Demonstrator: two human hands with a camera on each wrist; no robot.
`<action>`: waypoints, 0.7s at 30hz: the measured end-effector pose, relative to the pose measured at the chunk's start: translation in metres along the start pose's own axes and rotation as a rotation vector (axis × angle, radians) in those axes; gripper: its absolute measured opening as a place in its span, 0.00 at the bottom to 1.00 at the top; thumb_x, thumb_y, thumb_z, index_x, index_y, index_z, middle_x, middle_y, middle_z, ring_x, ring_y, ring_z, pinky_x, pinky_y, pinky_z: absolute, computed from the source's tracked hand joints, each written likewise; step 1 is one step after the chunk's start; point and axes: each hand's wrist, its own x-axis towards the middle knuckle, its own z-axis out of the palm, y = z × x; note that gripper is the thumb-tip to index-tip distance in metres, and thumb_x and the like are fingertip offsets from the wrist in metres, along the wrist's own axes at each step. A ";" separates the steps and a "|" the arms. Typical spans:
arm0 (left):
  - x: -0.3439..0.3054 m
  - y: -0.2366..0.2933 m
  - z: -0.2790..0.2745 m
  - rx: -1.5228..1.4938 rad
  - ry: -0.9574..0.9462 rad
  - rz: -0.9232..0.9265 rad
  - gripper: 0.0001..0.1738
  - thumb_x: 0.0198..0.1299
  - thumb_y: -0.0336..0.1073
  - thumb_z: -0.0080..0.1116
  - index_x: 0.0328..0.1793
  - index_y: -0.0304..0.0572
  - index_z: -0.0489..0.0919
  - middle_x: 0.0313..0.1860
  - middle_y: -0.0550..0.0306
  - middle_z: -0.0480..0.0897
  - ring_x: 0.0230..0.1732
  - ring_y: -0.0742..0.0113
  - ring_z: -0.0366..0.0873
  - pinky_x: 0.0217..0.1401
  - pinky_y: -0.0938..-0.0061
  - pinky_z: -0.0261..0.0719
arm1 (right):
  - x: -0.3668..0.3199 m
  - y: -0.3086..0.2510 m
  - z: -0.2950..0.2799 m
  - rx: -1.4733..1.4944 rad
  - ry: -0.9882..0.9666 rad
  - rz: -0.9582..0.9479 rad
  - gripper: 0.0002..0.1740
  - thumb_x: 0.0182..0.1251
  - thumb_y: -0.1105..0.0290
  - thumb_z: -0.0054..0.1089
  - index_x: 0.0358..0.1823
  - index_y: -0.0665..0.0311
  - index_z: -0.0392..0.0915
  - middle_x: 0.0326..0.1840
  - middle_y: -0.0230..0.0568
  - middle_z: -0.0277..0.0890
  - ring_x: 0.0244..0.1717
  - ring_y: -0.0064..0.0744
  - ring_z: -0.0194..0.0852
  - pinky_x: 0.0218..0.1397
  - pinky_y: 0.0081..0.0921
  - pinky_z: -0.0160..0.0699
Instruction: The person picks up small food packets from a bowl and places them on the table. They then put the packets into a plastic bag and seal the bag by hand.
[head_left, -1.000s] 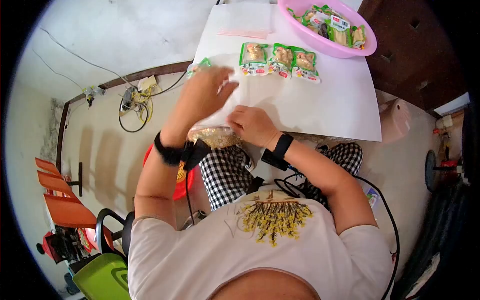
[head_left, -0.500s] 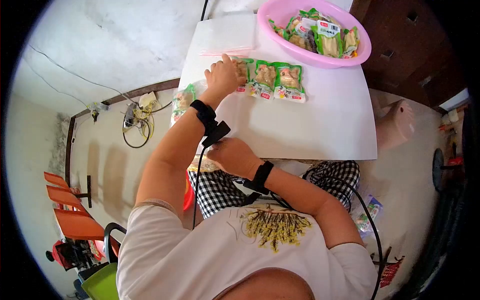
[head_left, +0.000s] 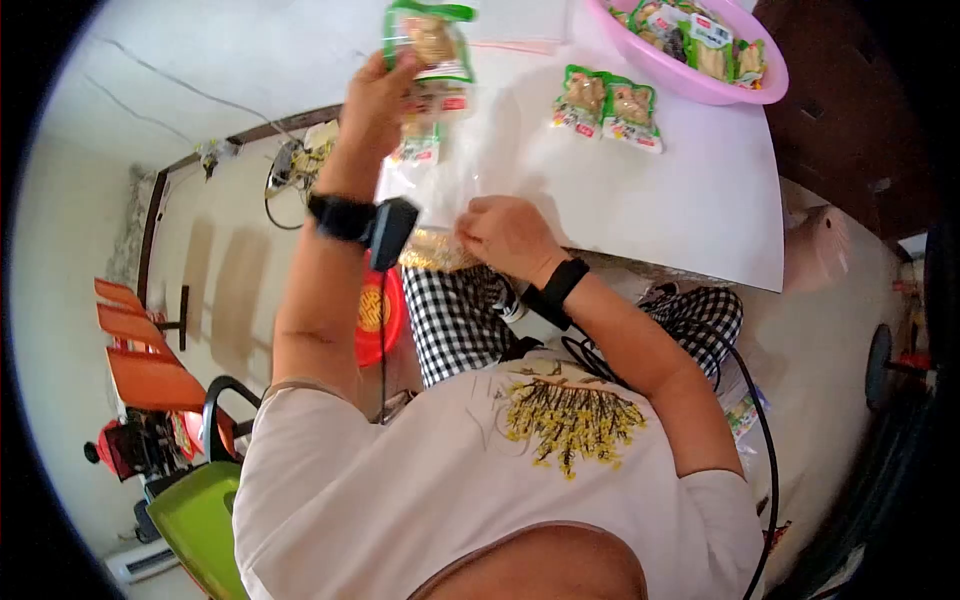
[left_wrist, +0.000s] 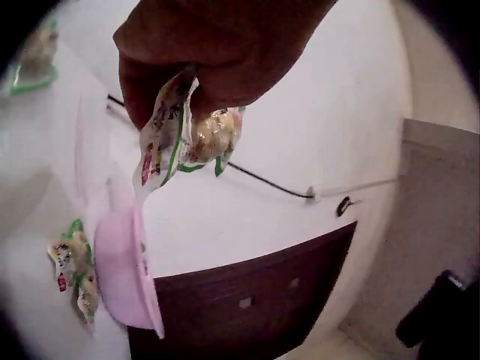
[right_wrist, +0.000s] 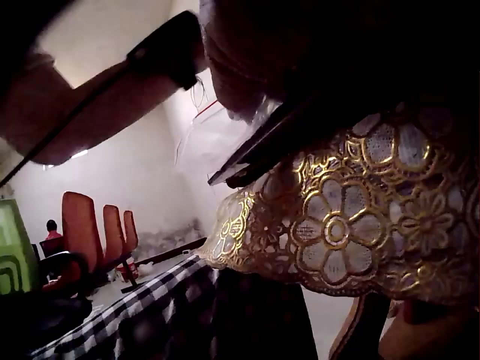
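Observation:
My left hand is raised over the table's left part and pinches a green-edged food packet. In the left wrist view, the thumb and fingers of the left hand grip the packet by its edge. Below it, another packet lies at a clear plastic bag. At the table's near edge my right hand pinches the bag's edge. Clear film shows at the right hand in the right wrist view. Two more packets lie side by side on the white table.
A pink basin of packets stands at the table's back right. Flat clear bags lie at the back. Gold lace cloth hangs at the near edge. A red container is below, left of the checked trousers.
My left hand took hold of the leftmost packet of the row of three, lifted it and carried it left. My right hand stays near the table's front edge.

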 end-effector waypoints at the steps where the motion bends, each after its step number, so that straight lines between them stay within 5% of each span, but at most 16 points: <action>1: -0.027 0.022 -0.007 0.028 0.058 -0.009 0.13 0.69 0.34 0.51 0.56 0.34 0.73 0.43 0.52 0.82 0.39 0.65 0.82 0.42 0.68 0.84 | 0.000 0.000 0.001 0.020 0.023 0.003 0.07 0.56 0.65 0.59 0.28 0.59 0.78 0.28 0.39 0.74 0.34 0.44 0.77 0.38 0.39 0.76; 5: -0.116 0.041 -0.063 0.074 0.247 -0.092 0.14 0.70 0.34 0.49 0.57 0.36 0.73 0.44 0.53 0.82 0.38 0.68 0.83 0.38 0.71 0.86 | 0.002 -0.005 0.001 0.056 0.120 0.044 0.05 0.58 0.67 0.60 0.28 0.60 0.79 0.27 0.40 0.74 0.30 0.44 0.76 0.34 0.38 0.75; 10: -0.213 0.011 -0.068 -0.067 0.185 -0.376 0.13 0.69 0.29 0.48 0.58 0.35 0.73 0.41 0.55 0.83 0.34 0.69 0.84 0.36 0.76 0.85 | 0.007 -0.015 -0.002 0.095 0.193 0.147 0.05 0.59 0.68 0.61 0.28 0.61 0.79 0.27 0.40 0.74 0.30 0.45 0.76 0.33 0.37 0.75; 17: -0.218 -0.008 -0.030 -0.172 0.122 -0.537 0.19 0.66 0.25 0.47 0.63 0.30 0.68 0.43 0.51 0.82 0.33 0.71 0.83 0.30 0.80 0.82 | 0.012 -0.029 -0.005 0.063 0.247 0.142 0.04 0.61 0.69 0.62 0.33 0.62 0.80 0.27 0.39 0.75 0.28 0.42 0.76 0.31 0.34 0.75; 18: -0.217 -0.010 -0.039 -0.118 -0.007 -0.544 0.21 0.63 0.23 0.48 0.64 0.30 0.68 0.43 0.52 0.81 0.30 0.76 0.80 0.21 0.85 0.73 | 0.012 -0.031 -0.005 0.061 0.247 0.145 0.05 0.61 0.68 0.61 0.33 0.61 0.81 0.28 0.40 0.75 0.29 0.43 0.76 0.32 0.36 0.76; 21: -0.212 -0.005 -0.029 -0.174 -0.057 -0.553 0.24 0.60 0.22 0.48 0.65 0.31 0.67 0.42 0.54 0.81 0.25 0.81 0.74 0.15 0.87 0.62 | 0.012 -0.033 -0.007 0.058 0.249 0.133 0.04 0.62 0.69 0.60 0.34 0.61 0.81 0.29 0.40 0.74 0.29 0.44 0.76 0.32 0.37 0.76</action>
